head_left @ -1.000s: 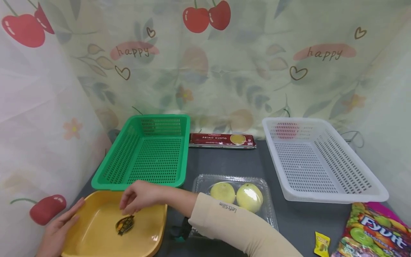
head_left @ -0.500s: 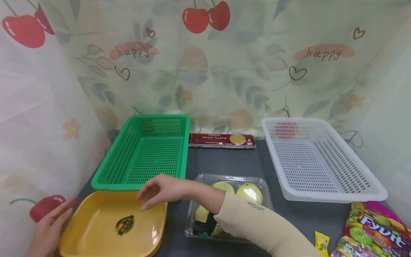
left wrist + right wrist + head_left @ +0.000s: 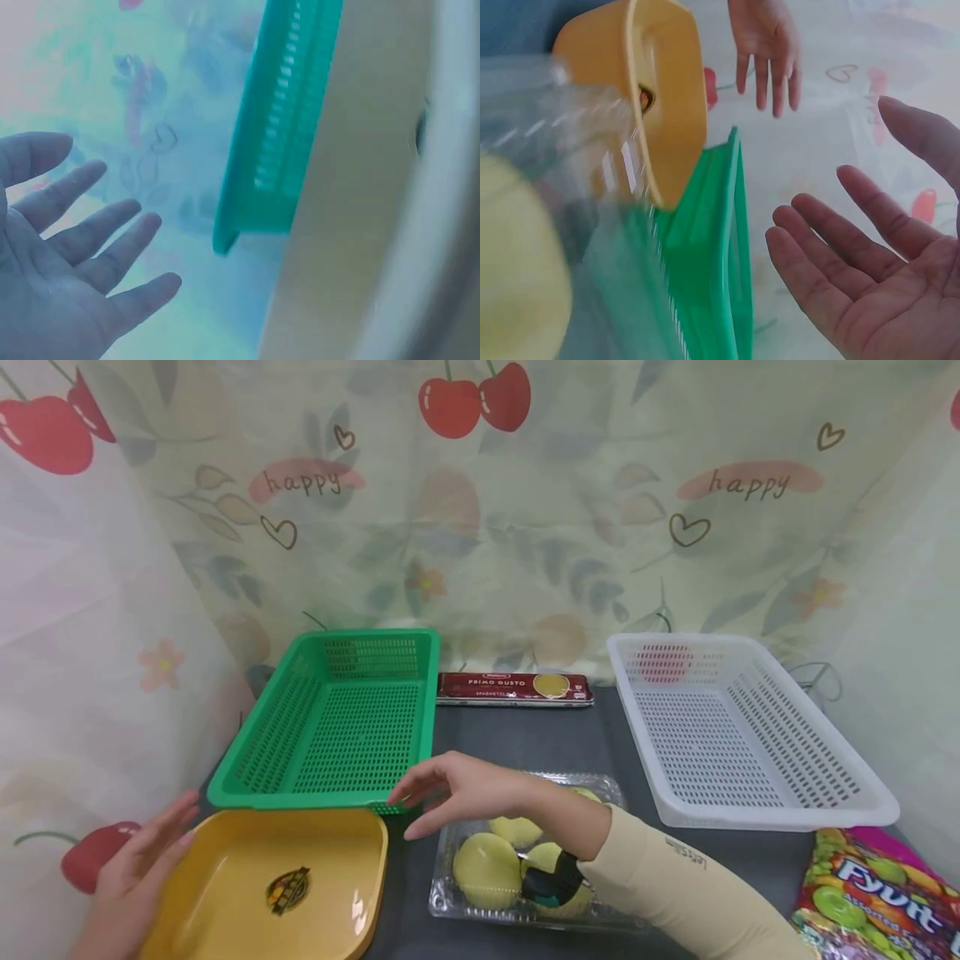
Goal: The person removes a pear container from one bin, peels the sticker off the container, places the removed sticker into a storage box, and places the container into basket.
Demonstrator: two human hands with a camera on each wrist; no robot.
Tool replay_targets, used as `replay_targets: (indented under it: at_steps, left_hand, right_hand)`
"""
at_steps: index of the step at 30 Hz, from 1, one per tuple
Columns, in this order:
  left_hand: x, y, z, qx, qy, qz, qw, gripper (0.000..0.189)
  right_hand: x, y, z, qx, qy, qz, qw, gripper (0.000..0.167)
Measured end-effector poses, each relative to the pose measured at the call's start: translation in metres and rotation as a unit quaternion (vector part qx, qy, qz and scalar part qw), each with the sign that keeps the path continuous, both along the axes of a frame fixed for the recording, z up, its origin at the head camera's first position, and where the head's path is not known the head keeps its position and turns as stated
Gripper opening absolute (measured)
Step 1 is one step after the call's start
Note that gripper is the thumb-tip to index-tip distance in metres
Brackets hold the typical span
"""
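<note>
My left hand [image 3: 138, 881] hovers at the left rim of a yellow basin [image 3: 225, 893], which has a dark round sticker on its floor. In the left wrist view the fingers of that hand [image 3: 67, 262] are spread and hold nothing. My right hand [image 3: 465, 793] hangs over the gap between the basin and a clear plastic clamshell box [image 3: 442, 893] of pale yellow-green round fruits [image 3: 487, 870]. Its fingers are relaxed and hold nothing, as the right wrist view shows [image 3: 870, 277]. The right forearm passes over the box and covers part of it.
A green basket [image 3: 360, 727] stands behind the basin, a white basket [image 3: 712, 743] at the right. Between them, against the cloth backdrop, lies a red spaghetti pack [image 3: 513, 687]. A Fyvit candy bag [image 3: 862, 893] rests at the right front on the dark tabletop [image 3: 525, 735].
My right hand has moved right and slightly up, from over the basin toward the clamshell box, its fingers loosening. The left hand stays near the basin's rim. The small yellow packet is now out of sight.
</note>
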State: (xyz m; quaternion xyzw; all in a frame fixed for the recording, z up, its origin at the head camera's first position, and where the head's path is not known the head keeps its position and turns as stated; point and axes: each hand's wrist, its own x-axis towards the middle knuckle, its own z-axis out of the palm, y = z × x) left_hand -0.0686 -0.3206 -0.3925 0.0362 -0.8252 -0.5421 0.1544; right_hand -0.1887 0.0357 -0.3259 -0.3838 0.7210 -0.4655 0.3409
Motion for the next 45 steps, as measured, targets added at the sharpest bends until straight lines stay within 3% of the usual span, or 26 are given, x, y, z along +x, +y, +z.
replay_targets:
  at_steps: [3, 9, 17, 21, 25, 28, 36, 40, 45]
  left_hand:
    - [-0.001, 0.012, 0.004, 0.031, 0.035, -0.035, 0.9983, 0.047]
    - [-0.001, 0.041, 0.012, -0.033, 0.017, -0.032, 0.9988, 0.049]
    - [0.0, 0.089, 0.014, -0.047, 0.017, -0.046, 0.9977, 0.045]
    - [0.003, 0.112, 0.014, -0.017, 0.021, -0.062, 0.9977, 0.044]
    - [0.003, 0.136, 0.013, 0.023, 0.066, -0.079, 0.9944, 0.042]
    - [0.003, 0.153, 0.012, 0.053, 0.077, -0.094, 0.9913, 0.042]
    - [0.006, 0.192, 0.006, 0.092, 0.014, -0.112, 0.9894, 0.042]
    - [0.006, 0.203, 0.002, 0.113, -0.028, -0.125, 0.9853, 0.046]
    - [0.005, 0.212, -0.005, 0.128, -0.052, -0.153, 0.9786, 0.05]
  right_hand:
    - [0.001, 0.021, 0.002, -0.001, 0.007, -0.017, 0.9998, 0.039]
    - [0.001, 0.056, 0.005, -0.028, 0.015, -0.052, 0.9981, 0.045]
    - [0.001, 0.094, 0.001, -0.036, 0.023, -0.112, 0.9928, 0.046]
    - [0.0, 0.111, -0.001, -0.042, 0.03, -0.142, 0.9885, 0.046]
    - [-0.004, 0.127, -0.004, -0.041, 0.038, -0.177, 0.9827, 0.049]
    - [-0.008, 0.137, -0.007, -0.038, 0.048, -0.201, 0.9776, 0.05]
    - [-0.018, 0.161, -0.014, -0.002, 0.058, -0.238, 0.9695, 0.055]
    - [-0.018, 0.169, -0.019, 0.01, 0.049, -0.241, 0.9693, 0.058]
    - [-0.015, 0.175, -0.03, 0.027, 0.049, -0.248, 0.9672, 0.066]
